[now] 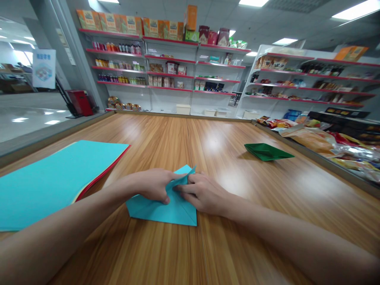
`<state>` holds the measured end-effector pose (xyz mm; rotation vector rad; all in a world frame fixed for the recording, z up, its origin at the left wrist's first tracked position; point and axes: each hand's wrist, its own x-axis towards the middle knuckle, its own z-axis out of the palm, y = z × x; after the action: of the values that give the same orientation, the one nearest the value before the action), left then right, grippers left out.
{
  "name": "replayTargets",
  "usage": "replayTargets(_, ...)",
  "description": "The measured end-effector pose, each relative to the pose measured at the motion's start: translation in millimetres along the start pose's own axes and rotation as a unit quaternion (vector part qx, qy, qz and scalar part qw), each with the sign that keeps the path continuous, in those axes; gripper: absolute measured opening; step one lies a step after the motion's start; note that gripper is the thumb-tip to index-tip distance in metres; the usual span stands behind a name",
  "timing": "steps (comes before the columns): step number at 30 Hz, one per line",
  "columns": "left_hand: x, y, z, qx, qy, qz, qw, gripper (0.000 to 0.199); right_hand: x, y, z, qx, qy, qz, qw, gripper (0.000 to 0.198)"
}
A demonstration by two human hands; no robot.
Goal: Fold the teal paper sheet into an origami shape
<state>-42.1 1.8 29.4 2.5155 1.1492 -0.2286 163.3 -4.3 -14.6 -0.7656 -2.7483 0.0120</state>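
Note:
A partly folded sheet of light blue paper (166, 211) lies on the wooden table in front of me, its far right flap standing up. My left hand (154, 184) is over the paper's left part, thumb pressed on the near layer and fingers behind the raised flap. From the right, my right hand (204, 194) grips the same paper, its fingers tucked at the fold under the flap. Some fingertips of both hands are hidden by the paper.
A stack of coloured paper (65, 168), light blue on top, lies at the left. A folded green paper piece (267, 152) sits at the right. Packaged snacks (323, 142) lie beyond the table's right edge. Stocked shelves (169, 59) stand behind the table (166, 134).

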Motion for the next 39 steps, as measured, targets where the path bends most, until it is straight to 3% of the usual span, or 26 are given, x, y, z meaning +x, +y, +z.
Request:
replayTargets(5,1,1,0,0.025,-0.012,-0.016,0.999,0.075,1,2,-6,0.006,-0.009,0.038,0.999,0.025)
replayTargets(13,0,5,-2,0.021,-0.024,-0.043,0.999,0.083,-5,35,-17,0.015,-0.027,0.117,0.993,0.027)
replayTargets(21,-1,7,-4,-0.020,-0.009,-0.033,0.999,0.072,-9,38,-10,-0.074,0.087,0.124,0.986,0.027)
replayTargets(26,-1,6,-5,-0.032,-0.009,-0.028,0.999,0.068,-11,29,-8,-0.021,0.030,0.089,0.995,0.026)
replayTargets(33,-1,6,-6,-0.029,-0.022,-0.042,0.998,0.075,-8,26,-12,-0.053,-0.014,0.130,0.990,0.030)
replayTargets(39,-1,9,-6,-0.024,-0.023,-0.055,0.998,0.078,-10,25,-14,-0.107,-0.005,0.172,0.979,0.039)
